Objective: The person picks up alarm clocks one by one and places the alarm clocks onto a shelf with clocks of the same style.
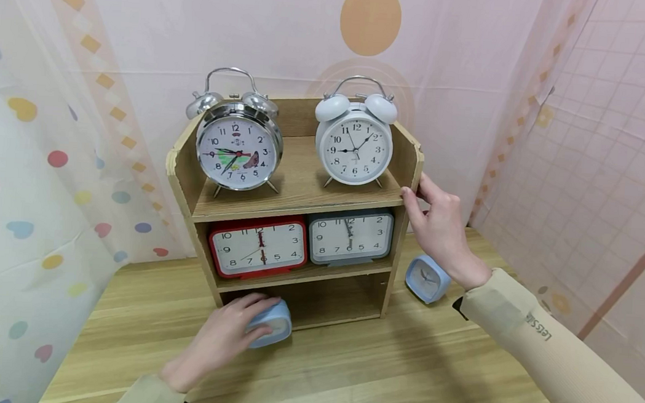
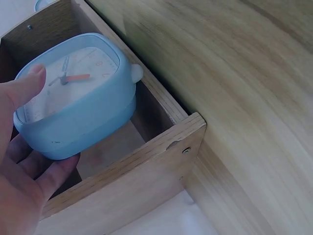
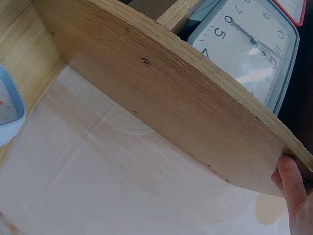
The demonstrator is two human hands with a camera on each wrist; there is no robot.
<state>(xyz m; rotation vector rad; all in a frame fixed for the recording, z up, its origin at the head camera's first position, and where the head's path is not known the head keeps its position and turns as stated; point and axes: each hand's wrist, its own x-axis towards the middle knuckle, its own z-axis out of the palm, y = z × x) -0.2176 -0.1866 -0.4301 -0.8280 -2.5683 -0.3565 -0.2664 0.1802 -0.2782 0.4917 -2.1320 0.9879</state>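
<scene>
In the head view my left hand [image 1: 223, 328] grips a small blue alarm clock [image 1: 276, 325] in front of the lowest compartment of a wooden shelf [image 1: 233, 207]. The left wrist view shows the thumb over that clock's face [image 2: 73, 81] and the fingers beneath its body, at the compartment's opening. My right hand [image 1: 443, 227] holds the front edge of the shelf's right side panel, near the top board. From the right wrist view, a finger [image 3: 292, 181] lies against the outside of that panel [image 3: 146, 98]; the rest of the hand is mostly cut off.
On the top board stand a silver twin-bell clock [image 1: 239, 153] and a white twin-bell clock [image 1: 355, 145]. A red clock [image 1: 259, 247] and a grey clock [image 1: 350, 237] fill the middle compartment. Another small blue clock [image 1: 427, 279] sits on the table [image 1: 345, 375] right of the shelf.
</scene>
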